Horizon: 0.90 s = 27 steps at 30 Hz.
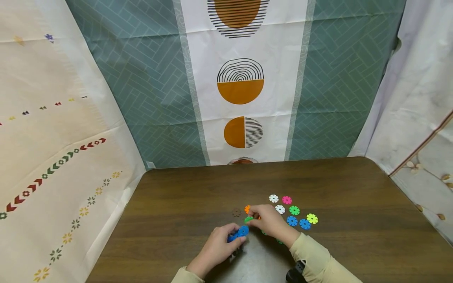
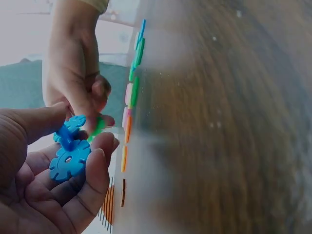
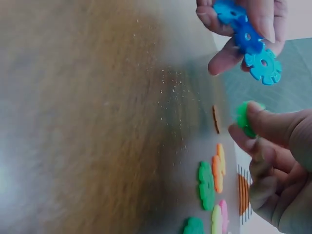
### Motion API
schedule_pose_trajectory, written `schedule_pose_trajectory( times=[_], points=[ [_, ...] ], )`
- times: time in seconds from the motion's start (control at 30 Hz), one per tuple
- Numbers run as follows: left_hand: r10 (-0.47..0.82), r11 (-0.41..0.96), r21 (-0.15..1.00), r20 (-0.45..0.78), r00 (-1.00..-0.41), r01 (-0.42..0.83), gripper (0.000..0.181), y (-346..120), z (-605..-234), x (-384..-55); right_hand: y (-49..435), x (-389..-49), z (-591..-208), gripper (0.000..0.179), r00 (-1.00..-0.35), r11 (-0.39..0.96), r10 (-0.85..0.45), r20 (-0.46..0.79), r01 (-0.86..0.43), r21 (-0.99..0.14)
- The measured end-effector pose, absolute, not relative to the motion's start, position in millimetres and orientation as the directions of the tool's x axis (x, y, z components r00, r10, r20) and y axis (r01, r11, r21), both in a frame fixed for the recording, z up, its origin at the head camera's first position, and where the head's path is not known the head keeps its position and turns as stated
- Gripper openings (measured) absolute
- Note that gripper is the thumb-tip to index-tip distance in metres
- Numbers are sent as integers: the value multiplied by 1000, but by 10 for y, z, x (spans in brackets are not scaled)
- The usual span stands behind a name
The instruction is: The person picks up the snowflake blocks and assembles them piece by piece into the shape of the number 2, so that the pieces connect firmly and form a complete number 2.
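Observation:
My left hand [image 1: 222, 244] holds several blue notched discs [image 3: 247, 36] slotted together, the thumb and fingers curled round them. In the left wrist view one blue disc [image 2: 69, 161] faces the camera with its small center hole showing. Between thumb and forefinger my right hand [image 1: 271, 221] pinches a green notched disc [image 3: 245, 118], up off the table. The two hands are close together, the green disc just beyond the joined blue ones. The right hand hides part of the loose discs under it in the head view.
Loose notched discs lie flat on the brown wooden table [image 1: 184, 196]: a brown one [image 1: 236, 212], an orange one [image 1: 247, 209], white [image 1: 273, 198], pink [image 1: 287, 200], green [image 1: 294, 210], blue [image 1: 305, 224] and yellow [image 1: 312, 218]. Patterned cloths hang behind and at both sides.

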State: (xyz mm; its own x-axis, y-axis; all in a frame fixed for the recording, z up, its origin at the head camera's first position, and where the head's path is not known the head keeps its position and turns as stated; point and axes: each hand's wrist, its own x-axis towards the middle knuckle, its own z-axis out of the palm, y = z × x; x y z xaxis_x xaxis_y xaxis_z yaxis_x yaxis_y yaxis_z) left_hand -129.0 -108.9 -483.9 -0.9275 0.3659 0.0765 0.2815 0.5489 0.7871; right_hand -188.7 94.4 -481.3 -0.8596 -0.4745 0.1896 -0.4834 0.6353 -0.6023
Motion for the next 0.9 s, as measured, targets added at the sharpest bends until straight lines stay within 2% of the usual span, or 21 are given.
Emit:
schedule_pose_trajectory(
  times=[0.1, 0.27, 0.5, 0.67, 0.9],
  points=[
    [369, 475, 846, 58, -927, 242, 20, -1077, -4836, -1298, 1027, -1828, -4800, 10, -862, 590, -476, 177, -462, -662],
    [354, 316, 940, 11, -935, 131, 20, -1058, -4818, -1304, 1128, -1711, -4774, 8, -864, 511, -474, 168, -426, -747],
    [355, 161, 985, -7, -935, 54, 21, -1019, -4803, -1317, 1156, -1601, -4771, 7, -848, 458, -445, 289, -493, -740],
    [371, 188, 980, -15, -928, 60, 19, -977, -4765, -1309, 1133, -1564, -4789, 11, -800, 503, -435, 414, -597, -625],
    [332, 285, 955, -18, -943, 83, 19, -913, -4762, -1307, 1097, -1531, -4808, 19, -690, 660, -453, 565, -685, -307]
  ],
)
